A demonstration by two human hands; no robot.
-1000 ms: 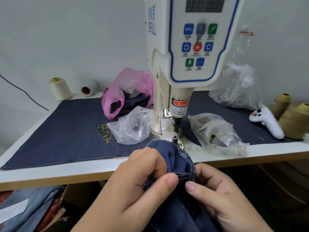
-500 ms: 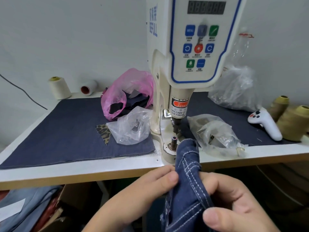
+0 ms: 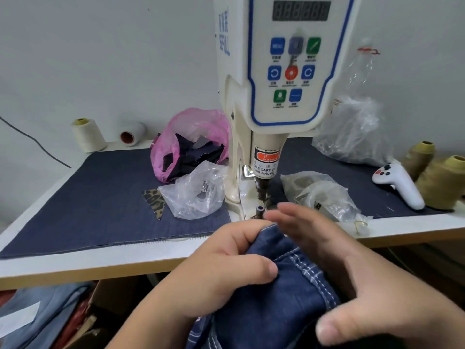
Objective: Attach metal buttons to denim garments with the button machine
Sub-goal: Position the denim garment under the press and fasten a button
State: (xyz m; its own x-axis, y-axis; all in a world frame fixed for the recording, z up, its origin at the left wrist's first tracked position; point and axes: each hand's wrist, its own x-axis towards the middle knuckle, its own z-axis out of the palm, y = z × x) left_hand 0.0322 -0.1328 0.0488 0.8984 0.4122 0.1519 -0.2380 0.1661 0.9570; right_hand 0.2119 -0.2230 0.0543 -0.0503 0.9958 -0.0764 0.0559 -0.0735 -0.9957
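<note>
A dark blue denim garment (image 3: 271,298) with white stitching lies bunched in front of the white button machine (image 3: 274,79). My left hand (image 3: 221,263) pinches its edge between thumb and curled fingers, close to the table's front edge. My right hand (image 3: 334,260) lies along the garment's right side with fingers stretched out and blurred, their tips next to the machine's lower die post (image 3: 260,211). The punch head (image 3: 261,190) hangs just above that post.
Clear plastic bags of metal parts (image 3: 198,192) (image 3: 319,195) flank the machine on a dark denim mat (image 3: 100,197). A pink bag (image 3: 191,139), thread cones (image 3: 88,134) (image 3: 442,180), a white controller (image 3: 400,182) and a large clear bag (image 3: 354,132) stand behind.
The garment edge has dropped from upright to bunched lower. My right hand has let go and stretched its fingers forward towards the die post. My left hand has moved up to pinch the edge.
</note>
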